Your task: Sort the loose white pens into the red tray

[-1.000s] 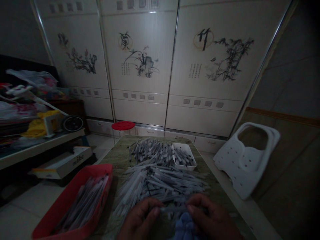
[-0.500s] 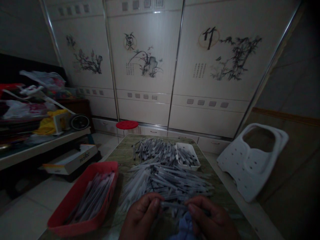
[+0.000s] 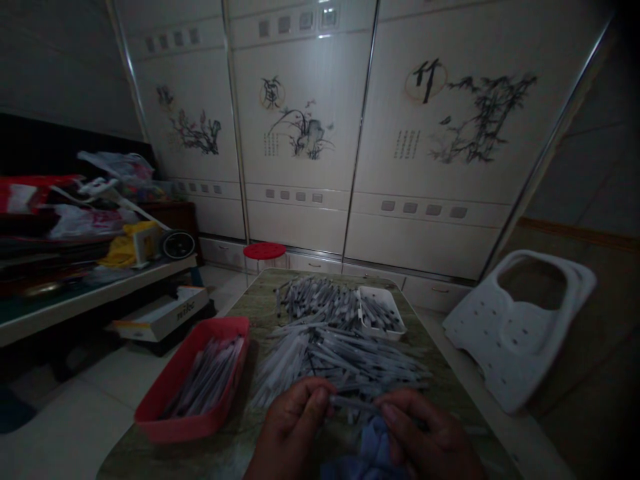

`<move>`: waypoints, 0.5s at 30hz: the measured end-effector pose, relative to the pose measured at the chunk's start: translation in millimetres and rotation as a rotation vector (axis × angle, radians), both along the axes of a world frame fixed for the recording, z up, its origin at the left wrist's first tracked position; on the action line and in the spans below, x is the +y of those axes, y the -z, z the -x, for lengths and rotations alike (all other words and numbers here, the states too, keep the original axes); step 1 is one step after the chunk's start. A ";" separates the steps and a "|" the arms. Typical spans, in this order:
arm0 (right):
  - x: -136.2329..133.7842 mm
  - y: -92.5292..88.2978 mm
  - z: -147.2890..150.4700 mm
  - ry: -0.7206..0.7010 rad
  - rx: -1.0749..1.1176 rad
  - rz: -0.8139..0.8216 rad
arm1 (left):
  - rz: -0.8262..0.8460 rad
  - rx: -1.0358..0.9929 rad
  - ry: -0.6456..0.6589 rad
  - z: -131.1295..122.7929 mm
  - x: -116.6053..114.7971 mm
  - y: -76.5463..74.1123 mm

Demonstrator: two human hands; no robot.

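Between my two hands, low over the table, is a slim translucent pen (image 3: 356, 404). My left hand (image 3: 300, 420) pinches its left end with thumb and forefinger. The thumb and forefinger of my right hand (image 3: 427, 427) are closed on the other end. A blue cloth (image 3: 376, 448) hangs or lies against my right palm; whether those fingers grip it, I cannot tell. Just beyond my hands spreads a heap of similar pens (image 3: 350, 353), with a second pile (image 3: 315, 298) of dark-tipped ones farther back. A red basket (image 3: 190, 428) of pens sits to the left.
A white tray (image 3: 401, 323) with dark-tipped pens stands at the table's (image 3: 260, 293) back right. Past the far edge is a red stool (image 3: 265, 251). A folded white plastic chair (image 3: 520, 327) leans at the right. On the left, a cluttered bench (image 3: 150, 273) has a shoebox (image 3: 165, 317) below it.
The whole scene has shifted slightly right as my head turned. Both hands still hold the pen, which now slopes a little more down to the right.
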State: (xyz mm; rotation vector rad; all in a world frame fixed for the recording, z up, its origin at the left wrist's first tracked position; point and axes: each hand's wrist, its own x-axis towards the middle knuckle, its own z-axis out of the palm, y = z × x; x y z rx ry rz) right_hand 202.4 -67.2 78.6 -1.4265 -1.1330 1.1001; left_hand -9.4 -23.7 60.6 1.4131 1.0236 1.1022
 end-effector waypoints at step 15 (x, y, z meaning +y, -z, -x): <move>-25.7 21.1 58.3 -0.037 -0.133 -0.189 | 0.257 -0.332 -0.141 -19.6 -41.7 9.6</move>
